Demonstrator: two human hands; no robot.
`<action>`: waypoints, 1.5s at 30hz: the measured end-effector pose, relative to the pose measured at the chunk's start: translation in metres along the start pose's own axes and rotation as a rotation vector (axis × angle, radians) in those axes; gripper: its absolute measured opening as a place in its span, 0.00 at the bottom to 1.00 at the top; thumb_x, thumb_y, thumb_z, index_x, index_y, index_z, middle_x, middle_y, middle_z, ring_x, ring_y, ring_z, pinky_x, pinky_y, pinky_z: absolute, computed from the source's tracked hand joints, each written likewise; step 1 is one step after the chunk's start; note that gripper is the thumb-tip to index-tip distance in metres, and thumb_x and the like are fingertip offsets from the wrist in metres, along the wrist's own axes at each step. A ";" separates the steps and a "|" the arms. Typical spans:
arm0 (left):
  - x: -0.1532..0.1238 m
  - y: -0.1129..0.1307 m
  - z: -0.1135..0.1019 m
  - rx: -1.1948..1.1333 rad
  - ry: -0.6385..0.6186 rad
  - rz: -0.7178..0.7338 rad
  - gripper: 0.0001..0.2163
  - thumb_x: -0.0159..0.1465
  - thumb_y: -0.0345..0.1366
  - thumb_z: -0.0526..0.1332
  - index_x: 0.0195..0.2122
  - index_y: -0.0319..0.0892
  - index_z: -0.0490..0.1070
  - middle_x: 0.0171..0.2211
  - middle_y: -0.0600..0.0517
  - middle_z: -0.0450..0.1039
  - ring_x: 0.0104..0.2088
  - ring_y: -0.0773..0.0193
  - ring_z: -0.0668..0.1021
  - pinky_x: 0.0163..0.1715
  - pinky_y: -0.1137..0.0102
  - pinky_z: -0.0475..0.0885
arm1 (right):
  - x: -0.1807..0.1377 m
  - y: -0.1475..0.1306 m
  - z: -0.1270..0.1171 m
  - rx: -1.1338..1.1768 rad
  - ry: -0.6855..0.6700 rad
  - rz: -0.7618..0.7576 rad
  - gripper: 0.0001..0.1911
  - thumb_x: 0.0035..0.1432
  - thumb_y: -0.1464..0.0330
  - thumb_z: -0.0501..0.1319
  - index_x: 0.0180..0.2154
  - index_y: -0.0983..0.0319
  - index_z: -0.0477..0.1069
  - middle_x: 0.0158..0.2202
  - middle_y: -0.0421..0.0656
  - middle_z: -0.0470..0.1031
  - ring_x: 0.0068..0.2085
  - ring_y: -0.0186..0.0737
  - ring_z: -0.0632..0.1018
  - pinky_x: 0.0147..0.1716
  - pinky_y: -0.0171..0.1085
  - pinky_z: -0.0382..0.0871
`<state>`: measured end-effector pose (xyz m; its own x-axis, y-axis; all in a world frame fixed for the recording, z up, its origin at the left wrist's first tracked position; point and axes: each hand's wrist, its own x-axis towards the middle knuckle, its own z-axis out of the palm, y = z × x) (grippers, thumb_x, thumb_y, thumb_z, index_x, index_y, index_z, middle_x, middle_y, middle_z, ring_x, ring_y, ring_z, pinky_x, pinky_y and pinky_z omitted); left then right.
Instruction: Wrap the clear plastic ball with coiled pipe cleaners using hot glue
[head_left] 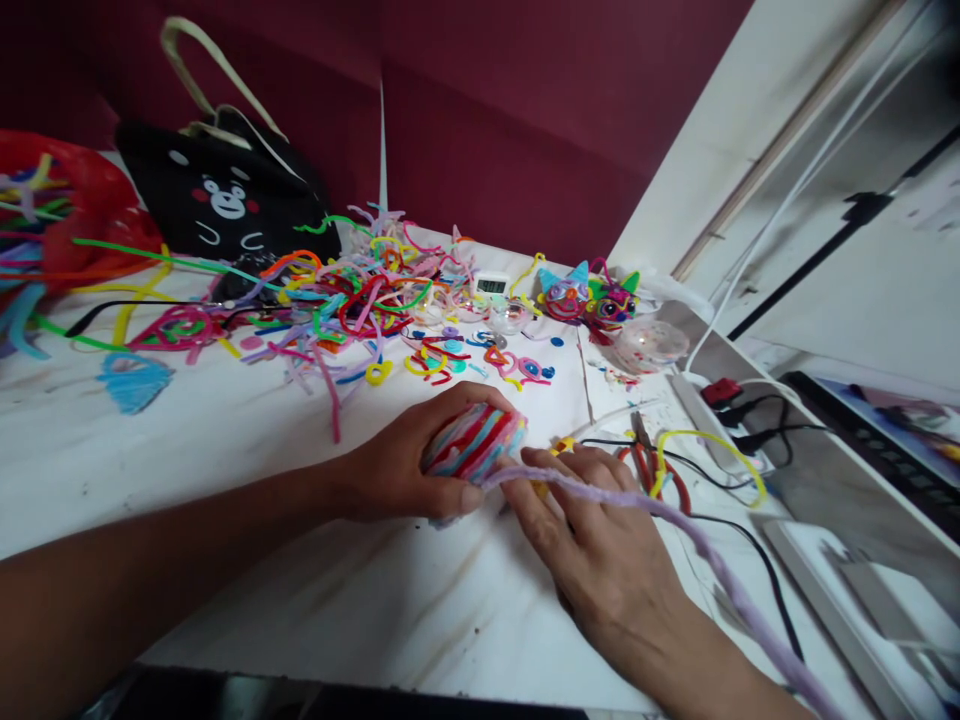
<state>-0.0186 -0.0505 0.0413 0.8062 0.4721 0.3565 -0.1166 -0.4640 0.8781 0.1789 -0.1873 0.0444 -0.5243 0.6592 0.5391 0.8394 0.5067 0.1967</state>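
Note:
My left hand (409, 455) is curled around a ball of wound pipe cleaners (476, 440) in pink, blue and red stripes, holding it just above the white table (225, 440). My right hand (592, 540) lies beside the ball, fingers pinching a long lilac pipe cleaner (675, 520) that runs from the ball back over the hand toward the lower right. A small yellow piece (564, 444) shows just beyond the right fingers.
A heap of coloured pipe cleaners (337, 300) covers the table's far side, with a black bear bag (225, 200), a small timer (493, 285), two pipe-cleaner cat heads (592, 295), red-handled pliers (652, 465), a power strip (712, 420) and cables at right.

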 end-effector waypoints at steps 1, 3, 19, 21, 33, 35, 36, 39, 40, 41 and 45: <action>0.000 0.001 0.001 -0.012 0.000 -0.004 0.28 0.51 0.41 0.68 0.53 0.46 0.64 0.46 0.50 0.68 0.42 0.56 0.75 0.39 0.65 0.72 | 0.000 0.000 -0.001 -0.010 0.014 -0.001 0.22 0.66 0.77 0.52 0.60 0.66 0.64 0.54 0.53 0.71 0.49 0.54 0.71 0.48 0.56 0.67; -0.001 0.001 0.001 -0.041 -0.007 -0.010 0.28 0.52 0.41 0.68 0.54 0.46 0.64 0.46 0.50 0.68 0.41 0.57 0.75 0.40 0.65 0.72 | 0.000 -0.001 -0.003 -0.015 0.025 0.000 0.22 0.65 0.76 0.54 0.60 0.64 0.64 0.54 0.52 0.72 0.49 0.54 0.71 0.47 0.55 0.68; -0.005 -0.016 -0.005 0.039 -0.047 -0.008 0.30 0.56 0.47 0.67 0.59 0.51 0.62 0.53 0.49 0.68 0.48 0.52 0.75 0.42 0.66 0.74 | 0.000 0.009 -0.015 0.319 0.039 0.158 0.20 0.65 0.76 0.55 0.57 0.65 0.65 0.47 0.51 0.76 0.47 0.46 0.74 0.44 0.46 0.70; -0.005 -0.014 -0.006 0.087 -0.025 -0.004 0.30 0.56 0.46 0.68 0.58 0.51 0.63 0.53 0.51 0.68 0.48 0.52 0.75 0.42 0.67 0.73 | -0.011 0.032 -0.024 0.260 0.062 0.324 0.18 0.64 0.75 0.55 0.56 0.66 0.66 0.46 0.51 0.76 0.45 0.44 0.75 0.44 0.44 0.70; 0.000 -0.013 -0.005 0.135 0.062 -0.061 0.29 0.52 0.44 0.68 0.55 0.50 0.66 0.52 0.49 0.69 0.46 0.52 0.74 0.40 0.66 0.73 | -0.068 0.124 -0.003 0.003 -0.534 0.920 0.08 0.59 0.65 0.59 0.35 0.61 0.75 0.26 0.42 0.77 0.27 0.40 0.77 0.26 0.35 0.64; 0.000 -0.013 -0.005 0.125 0.057 -0.076 0.29 0.52 0.44 0.68 0.55 0.49 0.66 0.53 0.49 0.69 0.47 0.51 0.74 0.40 0.65 0.73 | -0.074 0.129 0.000 0.010 -0.525 0.951 0.09 0.58 0.68 0.58 0.39 0.61 0.75 0.25 0.41 0.77 0.26 0.38 0.77 0.25 0.34 0.64; -0.001 -0.013 -0.005 0.120 0.056 -0.084 0.29 0.52 0.45 0.68 0.55 0.49 0.66 0.53 0.49 0.69 0.47 0.51 0.74 0.40 0.66 0.72 | -0.076 0.131 0.000 0.009 -0.521 0.959 0.10 0.57 0.70 0.57 0.40 0.61 0.75 0.25 0.40 0.77 0.26 0.38 0.77 0.26 0.33 0.65; -0.002 -0.012 -0.005 0.127 0.061 -0.098 0.29 0.52 0.44 0.68 0.56 0.49 0.65 0.53 0.49 0.69 0.48 0.50 0.74 0.40 0.66 0.72 | -0.079 0.134 -0.004 -0.015 -0.505 0.942 0.13 0.54 0.75 0.55 0.38 0.61 0.76 0.32 0.44 0.80 0.32 0.41 0.79 0.31 0.35 0.67; -0.002 -0.012 -0.004 0.136 0.065 -0.092 0.30 0.52 0.43 0.68 0.56 0.49 0.65 0.53 0.49 0.69 0.49 0.50 0.74 0.42 0.65 0.72 | -0.078 0.133 -0.005 -0.028 -0.498 0.927 0.13 0.54 0.75 0.55 0.37 0.60 0.76 0.35 0.46 0.80 0.35 0.42 0.79 0.34 0.36 0.67; -0.003 -0.012 -0.004 0.148 0.069 -0.080 0.30 0.52 0.42 0.68 0.56 0.49 0.65 0.54 0.49 0.69 0.50 0.49 0.73 0.43 0.64 0.72 | -0.076 0.131 -0.006 -0.039 -0.502 0.917 0.12 0.55 0.74 0.55 0.36 0.60 0.76 0.38 0.47 0.80 0.37 0.44 0.79 0.35 0.37 0.67; -0.002 -0.012 -0.002 0.210 0.043 0.005 0.29 0.51 0.38 0.67 0.55 0.47 0.64 0.55 0.48 0.68 0.54 0.47 0.71 0.52 0.60 0.69 | -0.063 0.121 -0.005 -0.107 -0.704 0.919 0.12 0.60 0.61 0.57 0.39 0.59 0.74 0.33 0.48 0.79 0.34 0.49 0.79 0.29 0.39 0.62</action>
<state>-0.0197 -0.0445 0.0307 0.7799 0.4990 0.3778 0.0069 -0.6105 0.7920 0.3137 -0.1703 0.0384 0.3529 0.9341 -0.0531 0.9351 -0.3502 0.0543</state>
